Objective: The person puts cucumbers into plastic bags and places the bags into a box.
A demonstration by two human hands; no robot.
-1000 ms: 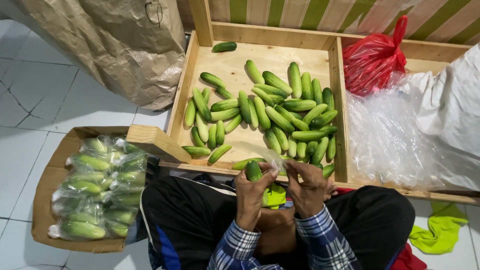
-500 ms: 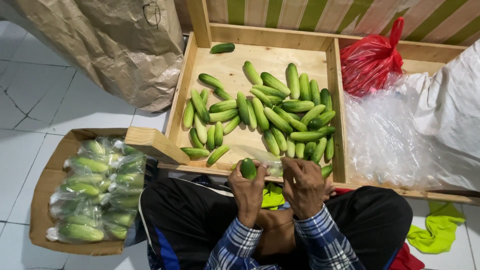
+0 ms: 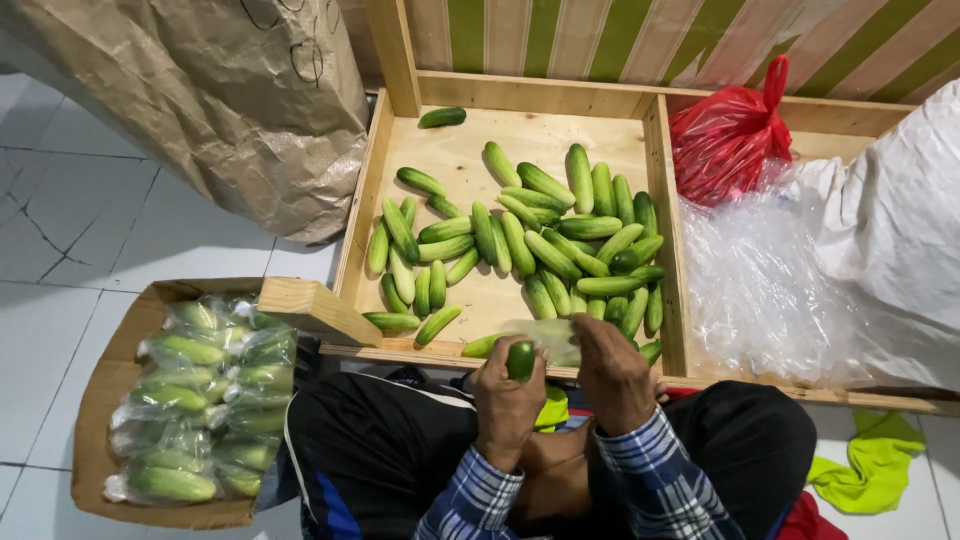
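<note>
The left hand is curled around 1 cucumber. The cucumber's dark green end pokes up out of the fist, between the thumb and the other fingers. The right hand sits just beside it. Its fingers are bent and pinch the edge of a clear plastic bag that lies over the top of the cucumber. Both hands are at the near edge of the wooden tray, which holds a pile of loose cucumbers. A cardboard box of bagged cucumbers sits on the person's left.
</note>
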